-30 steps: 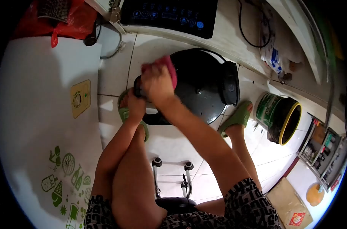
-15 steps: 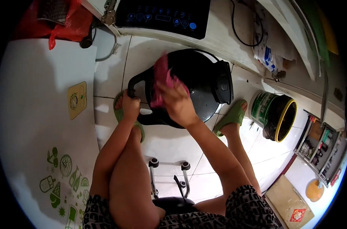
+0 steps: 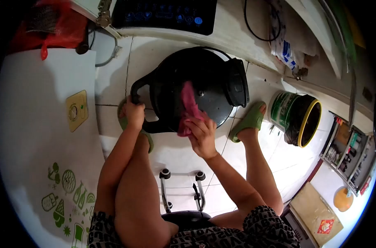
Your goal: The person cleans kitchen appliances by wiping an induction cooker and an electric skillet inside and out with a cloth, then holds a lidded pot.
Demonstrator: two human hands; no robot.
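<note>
A round black appliance [image 3: 167,99] with a looped handle on its left side and a black block on its right side is held above the tiled floor, between my feet. My left hand [image 3: 135,115] is wrapped round the lower part of that handle. In my right hand [image 3: 203,134] is a crumpled pink cloth [image 3: 190,103], whose upper end lies against the dark face of the appliance, just left of its small central knob. What supports the appliance underneath is hidden.
A white cabinet with green prints [image 3: 35,124] stands at the left. Behind the appliance is a black control panel [image 3: 165,16]. To the right are a green bucket [image 3: 284,109] with a black liner and a rack [image 3: 345,155]. Chair legs [image 3: 163,190] show below.
My right hand has moved down with the pink cloth, from the appliance's left part to its lower middle. The whole scene sits slightly further left; my left hand still grips the handle.
</note>
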